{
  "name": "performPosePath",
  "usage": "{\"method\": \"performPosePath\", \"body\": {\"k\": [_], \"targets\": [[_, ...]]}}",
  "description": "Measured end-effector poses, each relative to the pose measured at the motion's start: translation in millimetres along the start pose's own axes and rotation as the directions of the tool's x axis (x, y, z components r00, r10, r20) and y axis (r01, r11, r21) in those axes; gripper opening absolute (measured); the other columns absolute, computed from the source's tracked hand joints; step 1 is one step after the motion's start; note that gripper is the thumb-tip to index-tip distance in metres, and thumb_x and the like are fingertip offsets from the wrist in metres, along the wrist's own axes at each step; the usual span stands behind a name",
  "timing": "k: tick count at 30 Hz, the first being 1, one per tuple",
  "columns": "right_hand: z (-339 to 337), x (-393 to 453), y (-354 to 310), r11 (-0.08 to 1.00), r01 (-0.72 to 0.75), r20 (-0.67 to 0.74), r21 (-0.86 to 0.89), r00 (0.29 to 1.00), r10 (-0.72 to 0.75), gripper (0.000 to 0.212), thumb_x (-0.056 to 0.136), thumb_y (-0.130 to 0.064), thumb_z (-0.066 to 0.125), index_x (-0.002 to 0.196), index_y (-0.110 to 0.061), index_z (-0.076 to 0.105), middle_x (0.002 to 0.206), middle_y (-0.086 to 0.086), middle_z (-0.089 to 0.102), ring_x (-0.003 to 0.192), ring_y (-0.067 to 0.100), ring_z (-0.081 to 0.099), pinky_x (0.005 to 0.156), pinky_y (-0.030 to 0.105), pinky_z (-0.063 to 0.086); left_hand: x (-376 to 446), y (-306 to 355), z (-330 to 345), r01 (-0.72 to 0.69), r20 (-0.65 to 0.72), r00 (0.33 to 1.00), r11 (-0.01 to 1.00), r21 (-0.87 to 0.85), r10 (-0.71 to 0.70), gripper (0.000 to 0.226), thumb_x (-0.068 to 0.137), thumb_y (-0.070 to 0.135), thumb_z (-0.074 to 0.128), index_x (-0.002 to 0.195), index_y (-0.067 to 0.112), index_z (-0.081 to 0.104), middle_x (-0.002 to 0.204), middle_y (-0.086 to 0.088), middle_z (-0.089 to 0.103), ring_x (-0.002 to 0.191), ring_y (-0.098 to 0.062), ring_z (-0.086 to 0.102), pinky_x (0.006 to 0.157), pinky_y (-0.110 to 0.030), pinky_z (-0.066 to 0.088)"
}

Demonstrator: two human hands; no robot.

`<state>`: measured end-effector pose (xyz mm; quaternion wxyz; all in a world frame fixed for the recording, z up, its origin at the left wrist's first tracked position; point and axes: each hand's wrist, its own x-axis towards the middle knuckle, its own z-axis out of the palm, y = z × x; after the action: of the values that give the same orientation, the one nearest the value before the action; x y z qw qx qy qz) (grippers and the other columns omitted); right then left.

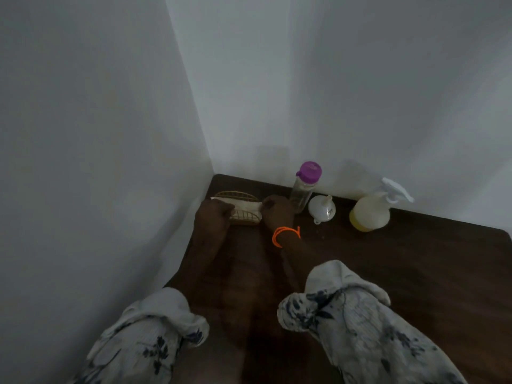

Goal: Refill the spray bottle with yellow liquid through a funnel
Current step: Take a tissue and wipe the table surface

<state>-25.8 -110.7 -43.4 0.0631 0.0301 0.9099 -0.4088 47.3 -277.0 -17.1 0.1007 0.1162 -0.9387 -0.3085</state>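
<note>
Both hands (213,214) (277,210) pinch a white tissue (245,203) over a dim basket (243,214), fingers blurred in shadow.

This is looking like a room in a home: a dark wooden table (415,273) is sitting in a corner of plain white walls (83,106), holding a napkin holder (243,209) and household bottles (304,187).

Counter (415,273) sits in a wall corner. Holder (240,208) at back left, a hand at each end. Right of it: bottle (303,187) by the wall, funnel (322,209) just in front, spray bottle (374,209) farther right.
</note>
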Motion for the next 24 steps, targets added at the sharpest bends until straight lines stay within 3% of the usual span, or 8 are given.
{"method": "performPosePath", "body": {"k": [10, 16, 24], "targets": [[8, 1, -6, 0.997, 0.057, -0.020, -0.043, 0.998, -0.058, 0.023, 0.079, -0.013, 0.072, 0.103, -0.010, 0.075, 0.106, 0.011, 0.073, 0.103, 0.030, 0.066, 0.088, 0.031, 0.047, 1, -7, 2, -0.065, -0.011, 0.998, 0.998, 0.003, 0.065, 0.014, 0.085, 0.009, 0.075, 0.098, 0.008, 0.081, 0.097, -0.015, 0.076, 0.093, -0.033, 0.067, 0.086, -0.040, 0.054], [9, -1, 0, 0.998, 0.042, -0.032, -0.047, 0.999, -0.043, 0.013, 0.078, -0.014, 0.073, 0.092, -0.012, 0.074, 0.097, 0.011, 0.072, 0.095, 0.028, 0.065, 0.075, 0.024, 0.039, 1, -8, 4, -0.042, -0.018, 0.999, 0.999, -0.025, 0.042, 0.014, 0.086, 0.010, 0.075, 0.099, 0.009, 0.081, 0.099, -0.014, 0.076, 0.093, -0.030, 0.067, 0.087, -0.034, 0.050], [12, -7, -4, 0.994, 0.107, -0.102, -0.005, 0.989, -0.107, 0.006, 0.079, -0.014, 0.072, 0.085, -0.015, 0.074, 0.090, 0.009, 0.065, 0.086, 0.023, 0.062, 0.075, 0.028, 0.043, 3, -18, 10, 0.000, 0.003, 1.000, 1.000, -0.026, 0.000, 0.014, 0.087, 0.016, 0.074, 0.099, 0.011, 0.080, 0.099, -0.011, 0.075, 0.094, -0.026, 0.065, 0.089, -0.033, 0.049]]}}
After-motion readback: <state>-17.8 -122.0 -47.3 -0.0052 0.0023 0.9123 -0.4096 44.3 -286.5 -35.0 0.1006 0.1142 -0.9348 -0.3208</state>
